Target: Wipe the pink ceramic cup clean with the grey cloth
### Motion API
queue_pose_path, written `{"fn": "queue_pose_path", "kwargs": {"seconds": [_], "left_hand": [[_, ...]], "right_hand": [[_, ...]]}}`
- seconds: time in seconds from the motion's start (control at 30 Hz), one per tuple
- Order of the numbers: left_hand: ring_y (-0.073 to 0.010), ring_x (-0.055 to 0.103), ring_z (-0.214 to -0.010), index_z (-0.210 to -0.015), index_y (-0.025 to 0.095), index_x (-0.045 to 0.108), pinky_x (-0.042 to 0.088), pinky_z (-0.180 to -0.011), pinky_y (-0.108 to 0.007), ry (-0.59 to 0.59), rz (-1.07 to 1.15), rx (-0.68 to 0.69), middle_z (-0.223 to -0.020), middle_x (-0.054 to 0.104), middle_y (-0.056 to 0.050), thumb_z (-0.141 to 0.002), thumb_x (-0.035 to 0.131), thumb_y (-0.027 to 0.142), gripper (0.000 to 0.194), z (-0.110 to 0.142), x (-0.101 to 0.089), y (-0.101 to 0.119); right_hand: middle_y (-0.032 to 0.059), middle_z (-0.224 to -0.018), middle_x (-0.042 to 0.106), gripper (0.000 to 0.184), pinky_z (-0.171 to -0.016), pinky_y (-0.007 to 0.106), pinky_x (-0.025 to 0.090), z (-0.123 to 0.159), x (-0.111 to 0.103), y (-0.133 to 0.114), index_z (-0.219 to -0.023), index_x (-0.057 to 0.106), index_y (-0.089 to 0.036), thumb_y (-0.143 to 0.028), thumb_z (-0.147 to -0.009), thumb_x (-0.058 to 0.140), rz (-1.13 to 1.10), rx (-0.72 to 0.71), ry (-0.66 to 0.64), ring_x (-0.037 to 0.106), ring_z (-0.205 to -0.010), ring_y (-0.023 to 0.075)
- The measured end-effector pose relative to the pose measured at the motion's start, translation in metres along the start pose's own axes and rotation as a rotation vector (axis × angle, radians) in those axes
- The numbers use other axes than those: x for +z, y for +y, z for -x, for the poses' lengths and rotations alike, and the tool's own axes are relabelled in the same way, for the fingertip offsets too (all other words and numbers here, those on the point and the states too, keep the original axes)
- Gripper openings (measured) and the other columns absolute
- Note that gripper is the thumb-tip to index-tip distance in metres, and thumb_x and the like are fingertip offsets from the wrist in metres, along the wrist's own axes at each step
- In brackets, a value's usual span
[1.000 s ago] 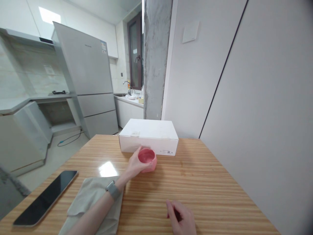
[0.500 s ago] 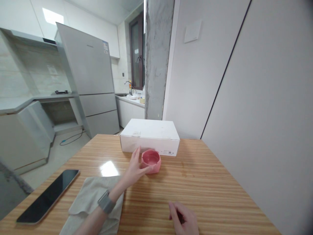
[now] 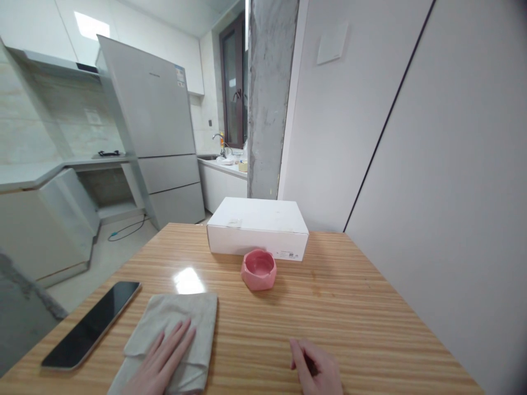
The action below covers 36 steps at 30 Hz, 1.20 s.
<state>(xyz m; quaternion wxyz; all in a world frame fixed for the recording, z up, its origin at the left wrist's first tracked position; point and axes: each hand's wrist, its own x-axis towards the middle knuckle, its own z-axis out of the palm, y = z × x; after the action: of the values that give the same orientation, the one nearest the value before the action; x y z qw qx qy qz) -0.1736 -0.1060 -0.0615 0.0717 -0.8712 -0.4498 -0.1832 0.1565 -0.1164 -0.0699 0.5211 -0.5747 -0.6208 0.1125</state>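
My left hand lies flat on a folded grey-beige cloth, fingers stretched out and slightly apart. Farther off, a pink angular ashtray with notches in its rim stands upright on the wooden table, and neither hand touches it. My right hand rests at the front of the table in a loose fist. A dark hollow shows between its curled fingers, with nothing visible inside.
Just behind the ashtray stands a white box. A black smartphone lies left of the cloth. Beyond the table are a grey fridge, a concrete pillar and a white wall on the right.
My left hand has let go of the ashtray and drawn back toward me onto the cloth. The ashtray stays by the box; my right hand keeps its pose.
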Motion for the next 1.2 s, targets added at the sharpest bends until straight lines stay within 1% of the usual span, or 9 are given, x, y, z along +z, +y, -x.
{"fn": "queue_pose_path", "kwargs": {"seconds": [0.2,0.33,0.43,0.57,0.7,0.77,0.9,1.07,1.2], "left_hand": [[-0.0278,0.048,-0.124,-0.145,0.038,0.007,0.048,-0.097,-0.042,0.035,-0.016,-0.047,-0.142,0.04,0.0,-0.08,0.057,0.045,0.083,-0.007,0.012,0.014],[-0.0257,0.052,-0.121,-0.147,0.03,0.004,0.052,-0.091,-0.039,0.067,-0.138,0.034,-0.139,0.045,-0.004,-0.084,0.052,0.046,0.081,-0.016,0.017,0.026],[-0.0252,0.053,-0.12,-0.148,0.025,0.01,0.052,-0.091,-0.036,0.102,-0.236,0.084,-0.138,0.047,-0.006,-0.084,0.052,0.046,0.08,-0.021,0.017,0.036],[-0.0294,0.045,-0.127,-0.147,0.023,0.02,0.046,-0.099,-0.04,0.123,-0.306,0.074,-0.142,0.043,-0.007,-0.08,0.056,0.049,0.08,-0.026,0.012,0.044],[-0.0284,0.037,-0.133,-0.147,0.019,0.016,0.038,-0.106,-0.041,0.072,-0.214,0.062,-0.146,0.036,-0.008,-0.076,0.062,0.045,0.088,-0.034,0.002,0.047],[-0.0294,0.034,-0.134,-0.148,0.017,0.013,0.038,-0.106,-0.043,0.03,-0.185,0.071,-0.148,0.033,-0.009,-0.073,0.065,0.043,0.094,-0.038,-0.001,0.049],[-0.0307,0.033,-0.134,-0.148,0.017,0.009,0.039,-0.105,-0.045,-0.016,-0.163,0.067,-0.148,0.03,-0.01,-0.068,0.069,0.048,0.105,-0.044,-0.002,0.048],[-0.031,0.038,-0.131,-0.148,0.019,0.009,0.043,-0.101,-0.046,-0.028,-0.172,0.07,-0.147,0.031,-0.01,-0.07,0.065,0.051,0.101,-0.043,-0.001,0.041],[-0.0295,0.04,-0.13,-0.148,0.018,0.01,0.044,-0.1,-0.044,-0.056,-0.171,0.097,-0.146,0.032,-0.011,-0.073,0.063,0.051,0.097,-0.042,-0.001,0.042]], "right_hand": [[-0.0026,-0.046,0.046,0.05,-0.045,0.021,0.035,-0.001,-0.001,-0.002,-0.049,0.048,-0.02,-0.047,-0.091,0.042,-0.017,0.019,-0.011,0.045,-0.042,0.0113],[-0.0021,-0.048,0.047,0.049,-0.047,0.021,0.037,-0.001,-0.002,-0.001,-0.05,0.049,-0.021,-0.048,-0.091,0.042,-0.042,0.041,-0.018,0.047,-0.044,0.0119],[-0.0024,-0.048,0.047,0.048,-0.048,0.021,0.036,-0.001,-0.003,0.001,-0.051,0.049,-0.02,-0.047,-0.091,0.043,-0.048,0.069,-0.043,0.048,-0.045,0.0119],[-0.0022,-0.048,0.048,0.047,-0.049,0.021,0.037,-0.002,-0.007,0.002,-0.051,0.05,-0.02,-0.044,-0.091,0.043,-0.042,0.085,-0.098,0.05,-0.046,0.0119],[-0.0017,-0.05,0.051,0.046,-0.051,0.02,0.038,-0.002,-0.009,0.001,-0.053,0.051,-0.02,-0.043,-0.091,0.043,-0.038,0.088,-0.104,0.051,-0.047,0.0121],[-0.0017,-0.05,0.051,0.046,-0.05,0.02,0.038,-0.002,-0.009,0.002,-0.053,0.051,-0.02,-0.043,-0.091,0.043,-0.038,0.088,-0.098,0.051,-0.047,0.012],[-0.0018,-0.049,0.049,0.045,-0.05,0.02,0.037,-0.001,-0.007,0.004,-0.053,0.05,-0.02,-0.042,-0.091,0.043,-0.05,0.091,-0.111,0.05,-0.047,0.0118],[-0.0021,-0.048,0.048,0.047,-0.048,0.021,0.036,0.001,-0.004,0.006,-0.051,0.049,-0.02,-0.044,-0.091,0.043,-0.064,0.107,-0.061,0.047,-0.045,0.0116],[-0.0018,-0.05,0.05,0.045,-0.05,0.021,0.037,-0.001,-0.006,0.004,-0.053,0.05,-0.02,-0.043,-0.091,0.043,-0.056,0.113,-0.108,0.049,-0.047,0.0118]]}}
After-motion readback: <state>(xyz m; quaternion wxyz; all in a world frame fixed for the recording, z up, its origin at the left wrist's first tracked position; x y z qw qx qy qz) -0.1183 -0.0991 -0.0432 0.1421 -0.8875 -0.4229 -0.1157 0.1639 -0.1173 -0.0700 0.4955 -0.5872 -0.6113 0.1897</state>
